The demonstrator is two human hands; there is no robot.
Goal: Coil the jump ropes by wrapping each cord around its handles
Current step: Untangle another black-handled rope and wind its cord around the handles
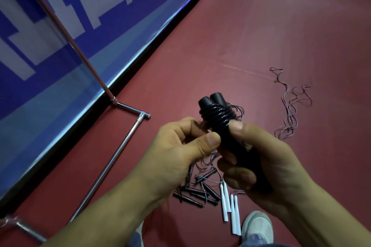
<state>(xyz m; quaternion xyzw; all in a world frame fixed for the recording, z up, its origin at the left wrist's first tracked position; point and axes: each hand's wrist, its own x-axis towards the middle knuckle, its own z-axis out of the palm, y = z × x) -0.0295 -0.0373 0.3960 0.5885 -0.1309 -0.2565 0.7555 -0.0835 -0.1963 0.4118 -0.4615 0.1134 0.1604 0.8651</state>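
Note:
Two black jump-rope handles are held side by side, upright and tilted away from me, with a black cord wound in several turns around their upper part. My right hand grips the lower part of the handles, its thumb pressing just below the coil. My left hand pinches the bundle from the left side, thumb tip against the handles. On the floor below lie several black handles and white handles with thin tangled cords.
A loose thin cord snakes across the red floor to the right. A chrome stand with a slanted pole and base bar sits left, against a blue banner. A grey shoe shows at the bottom.

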